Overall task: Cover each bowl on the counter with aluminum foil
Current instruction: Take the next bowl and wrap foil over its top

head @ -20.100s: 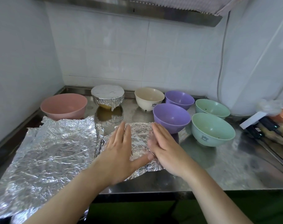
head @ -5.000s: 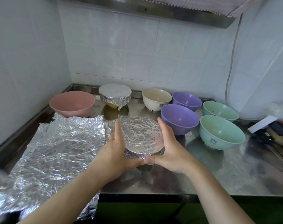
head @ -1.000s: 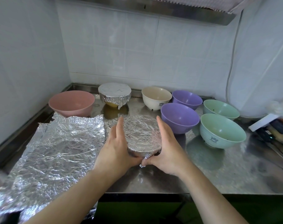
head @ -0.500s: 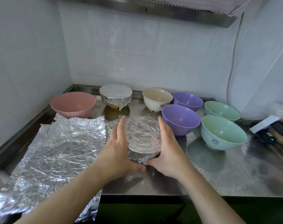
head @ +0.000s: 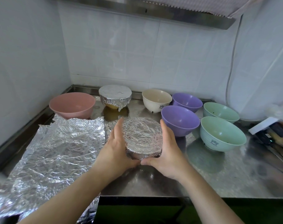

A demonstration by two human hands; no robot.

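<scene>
Foil-wrapped bowl [head: 142, 138] sits mid-table [head: 202, 175], both hands cupping it: left hand [head: 116, 151] and right hand [head: 168, 152] curl around its sides, thumbs meeting in front.

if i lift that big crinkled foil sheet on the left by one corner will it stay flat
Probably not. The large crinkled aluminium foil sheet looks thin and already creased, so it would likely sag and fold. Its near edge overhangs the steel counter, suggesting it is light and slides easily.

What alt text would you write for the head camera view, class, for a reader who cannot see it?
Two hands, left hand and right hand, hold a foil-wrapped bowl above a steel counter. Behind stand another covered bowl and six uncovered ones; loose foil sheets lie left.
</scene>
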